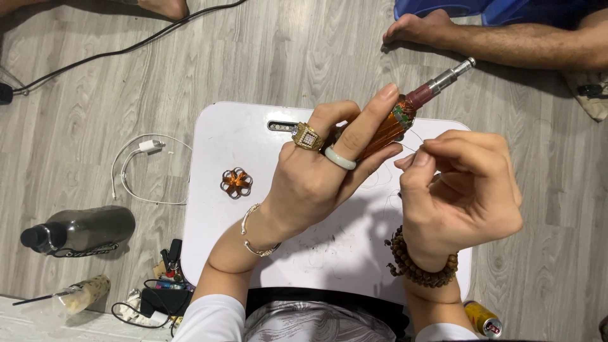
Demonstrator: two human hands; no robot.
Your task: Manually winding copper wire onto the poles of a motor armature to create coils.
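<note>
My left hand grips a long tool with an orange-brown wrapped body, a dark red collar and a metal tip pointing up right. It wears a gold ring, a pale jade ring and a thin bracelet. Just right of the tool, my right hand pinches a fine thread or wire between thumb and forefinger; a brown bead bracelet circles its wrist. Both hands hover over a small white table. A small orange flower-shaped ornament lies on the table left of my left hand.
On the wooden floor to the left lie a white charger cable, a dark bottle, a plastic cup with a straw and a clutter of small items. A yellow can stands bottom right. Another person's legs and feet rest at top right.
</note>
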